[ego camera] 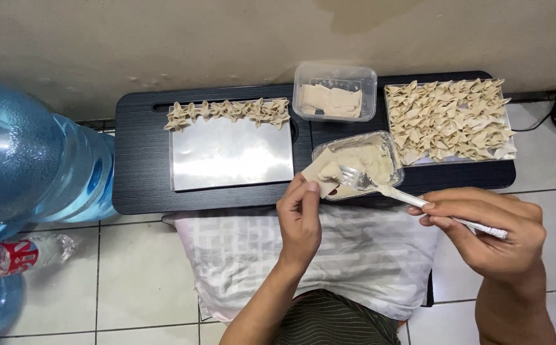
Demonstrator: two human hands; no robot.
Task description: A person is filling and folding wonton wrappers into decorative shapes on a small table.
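Wrappers and folded dumplings fill a low black table [144, 160] set against the wall: 2 metal trays, 2 clear plastic tubs, 1 fork. The left tray [230, 156] carries 1 row of folded dumplings [227, 113] along its far edge, too tightly packed to count exactly, with the rest of its surface bare. The right tray [418, 160] is nearly covered by a mass of folded dumplings [450, 118], far too many to count. The far tub [334, 91] holds a stack of flat wrappers; the near tub [357, 163] holds pale filling. The left hand [300, 214] pinches 1 open wrapper [319, 171] between thumb and fingers, holding it just at the near tub's left edge. The right hand [492, 230] is closed around the handle of the fork [412, 199], whose tines rest on the wrapper beside a dab of filling. The 2 hands are well apart, joined only by the fork's length. At the left stand 2 large blue water jugs [29, 160] and 1 small plastic bottle [22, 255] lying on the tiled floor. A pale pillow [278, 255] lies across the lap below the table.
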